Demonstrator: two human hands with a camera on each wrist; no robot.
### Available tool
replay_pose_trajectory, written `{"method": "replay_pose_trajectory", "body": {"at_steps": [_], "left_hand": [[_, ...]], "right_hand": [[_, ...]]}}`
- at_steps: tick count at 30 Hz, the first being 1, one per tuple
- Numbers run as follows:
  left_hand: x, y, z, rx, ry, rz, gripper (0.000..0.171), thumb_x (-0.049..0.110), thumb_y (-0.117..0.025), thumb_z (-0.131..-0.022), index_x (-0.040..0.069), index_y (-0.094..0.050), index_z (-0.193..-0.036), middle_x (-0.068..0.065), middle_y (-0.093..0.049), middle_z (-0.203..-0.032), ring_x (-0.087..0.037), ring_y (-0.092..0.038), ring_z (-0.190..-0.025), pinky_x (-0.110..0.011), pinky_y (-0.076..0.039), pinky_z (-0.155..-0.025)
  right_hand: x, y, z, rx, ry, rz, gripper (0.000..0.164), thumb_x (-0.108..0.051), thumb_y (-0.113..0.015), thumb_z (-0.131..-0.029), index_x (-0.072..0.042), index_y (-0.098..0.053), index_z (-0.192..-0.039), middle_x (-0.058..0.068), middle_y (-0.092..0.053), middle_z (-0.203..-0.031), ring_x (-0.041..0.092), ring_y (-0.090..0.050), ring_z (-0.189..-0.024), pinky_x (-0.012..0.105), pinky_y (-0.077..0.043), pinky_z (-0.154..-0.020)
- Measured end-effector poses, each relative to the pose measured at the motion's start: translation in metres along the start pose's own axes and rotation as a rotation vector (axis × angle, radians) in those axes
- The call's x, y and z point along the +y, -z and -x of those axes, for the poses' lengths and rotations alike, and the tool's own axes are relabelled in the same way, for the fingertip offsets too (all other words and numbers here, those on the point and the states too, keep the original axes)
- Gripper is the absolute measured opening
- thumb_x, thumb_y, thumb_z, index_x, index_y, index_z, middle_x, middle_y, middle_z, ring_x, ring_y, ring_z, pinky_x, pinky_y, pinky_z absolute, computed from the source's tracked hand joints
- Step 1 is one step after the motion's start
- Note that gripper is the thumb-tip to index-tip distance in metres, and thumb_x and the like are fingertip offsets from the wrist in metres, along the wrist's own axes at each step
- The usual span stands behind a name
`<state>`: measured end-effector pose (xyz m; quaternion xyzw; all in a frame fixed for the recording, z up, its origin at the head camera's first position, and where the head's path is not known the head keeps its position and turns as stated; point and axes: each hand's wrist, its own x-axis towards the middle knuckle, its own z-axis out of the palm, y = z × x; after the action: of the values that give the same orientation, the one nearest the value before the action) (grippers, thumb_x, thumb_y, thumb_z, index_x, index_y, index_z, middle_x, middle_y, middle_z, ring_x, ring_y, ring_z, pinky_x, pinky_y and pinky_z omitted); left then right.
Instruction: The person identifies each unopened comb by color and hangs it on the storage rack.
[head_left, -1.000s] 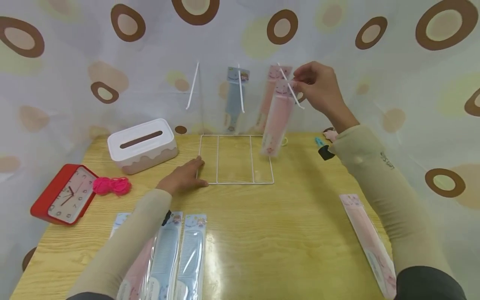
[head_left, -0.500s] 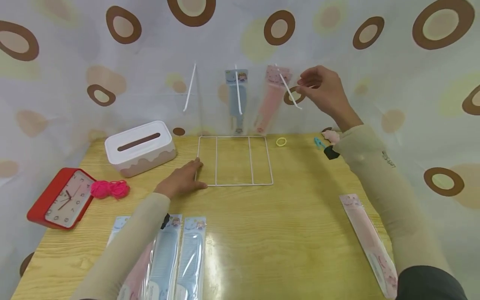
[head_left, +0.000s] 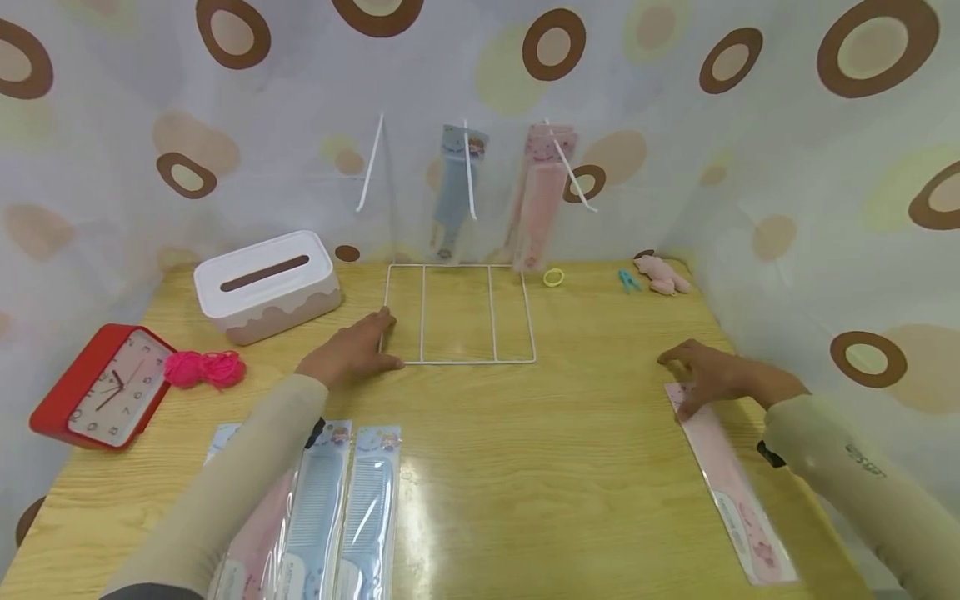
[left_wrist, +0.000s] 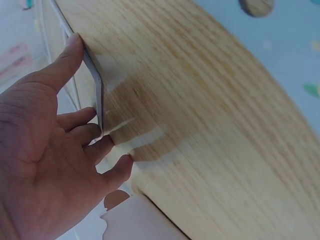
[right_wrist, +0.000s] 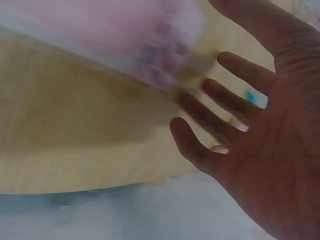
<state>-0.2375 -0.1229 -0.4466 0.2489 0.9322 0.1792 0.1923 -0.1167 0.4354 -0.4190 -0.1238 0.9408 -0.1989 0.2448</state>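
Note:
My left hand (head_left: 351, 348) rests at the left front corner of the white wire rack (head_left: 468, 362). In the left wrist view its thumb (left_wrist: 74, 47) touches the wire and its spread fingertips lie along the corner. My right hand (head_left: 708, 377) reaches over the top end of a pink packaged comb (head_left: 723, 475) on the right of the table, fingers apart. In the right wrist view, that comb's pack (right_wrist: 165, 45) is blurred beside the spread fingers. On the rack's hooks hang a blue packaged comb (head_left: 452, 196) and pink packaged combs (head_left: 542, 200), overlapping.
Blue packaged combs (head_left: 367, 500) and a pink one (head_left: 258, 533) lie front left, partly under my left sleeve. A tissue box (head_left: 273, 308), red clock (head_left: 93, 392) and pink yarn (head_left: 202, 368) stand left. A yellow ring (head_left: 553, 277), blue clip (head_left: 628, 281) and pink toy (head_left: 660, 275) lie at the back.
My right hand let go of a pink packaged comb, now hanging on the right hook, and moved down to the pink comb on the table. My left hand stays at the rack.

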Motion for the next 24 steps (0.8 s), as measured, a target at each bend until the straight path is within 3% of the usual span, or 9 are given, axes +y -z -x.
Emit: {"method": "replay_pose_trajectory", "body": {"at_steps": [4, 10, 14, 17, 21, 24], "left_hand": [[0.002, 0.005, 0.000, -0.008, -0.004, -0.009, 0.083, 0.040, -0.069, -0.094, -0.002, -0.030, -0.154, -0.022, -0.011, -0.165, -0.039, -0.014, -0.151, -0.059, -0.019, -0.119], [0.005, 0.004, -0.001, -0.006, -0.009, 0.014, 0.084, 0.039, -0.069, -0.094, -0.002, -0.029, -0.155, -0.022, -0.011, -0.165, -0.040, -0.014, -0.151, -0.060, -0.019, -0.118], [0.002, 0.001, -0.001, -0.004, -0.001, 0.003, 0.085, 0.041, -0.068, -0.094, -0.002, -0.028, -0.155, -0.022, -0.010, -0.165, -0.039, -0.014, -0.151, -0.061, -0.019, -0.118], [0.000, 0.001, -0.001, 0.000, -0.002, -0.005, 0.085, 0.042, -0.068, -0.094, -0.001, -0.028, -0.155, -0.022, -0.011, -0.165, -0.039, -0.014, -0.151, -0.062, -0.019, -0.118], [-0.001, 0.000, -0.001, 0.003, -0.007, -0.004, 0.083, 0.041, -0.068, -0.094, -0.001, -0.029, -0.155, -0.022, -0.011, -0.165, -0.039, -0.014, -0.151, -0.062, -0.019, -0.117], [-0.001, 0.000, -0.001, 0.004, -0.003, -0.013, 0.083, 0.041, -0.068, -0.094, -0.001, -0.030, -0.155, -0.022, -0.011, -0.165, -0.038, -0.014, -0.151, -0.061, -0.019, -0.118]], "right_hand": [[0.004, -0.020, 0.014, 0.048, 0.039, 0.102, 0.119, -0.043, -0.096, -0.058, 0.008, -0.036, -0.147, 0.038, -0.030, -0.144, 0.062, -0.032, -0.127, 0.074, -0.036, -0.094], [0.001, -0.033, 0.029, 0.113, 0.004, 0.162, 0.121, -0.047, -0.097, -0.053, 0.002, -0.037, -0.146, 0.032, -0.037, -0.134, 0.057, -0.036, -0.118, 0.066, -0.046, -0.082], [0.001, -0.031, 0.027, 0.149, -0.028, 0.159, 0.105, -0.046, -0.097, -0.053, -0.001, -0.047, -0.134, 0.030, -0.046, -0.118, 0.052, -0.045, -0.105, 0.057, -0.049, -0.074], [0.004, -0.025, 0.024, 0.143, -0.070, 0.099, 0.090, -0.040, -0.096, -0.059, 0.001, -0.052, -0.126, 0.029, -0.050, -0.111, 0.045, -0.053, -0.097, 0.050, -0.050, -0.072], [0.018, -0.011, 0.021, 0.133, -0.084, 0.029, 0.063, -0.015, -0.087, -0.072, 0.010, -0.055, -0.120, 0.028, -0.060, -0.105, 0.039, -0.061, -0.094, 0.046, -0.054, -0.073], [0.021, 0.002, 0.023, 0.149, -0.052, 0.054, 0.040, -0.002, -0.079, -0.076, 0.010, -0.062, -0.110, 0.020, -0.067, -0.098, 0.036, -0.064, -0.090, 0.046, -0.055, -0.073]]}}
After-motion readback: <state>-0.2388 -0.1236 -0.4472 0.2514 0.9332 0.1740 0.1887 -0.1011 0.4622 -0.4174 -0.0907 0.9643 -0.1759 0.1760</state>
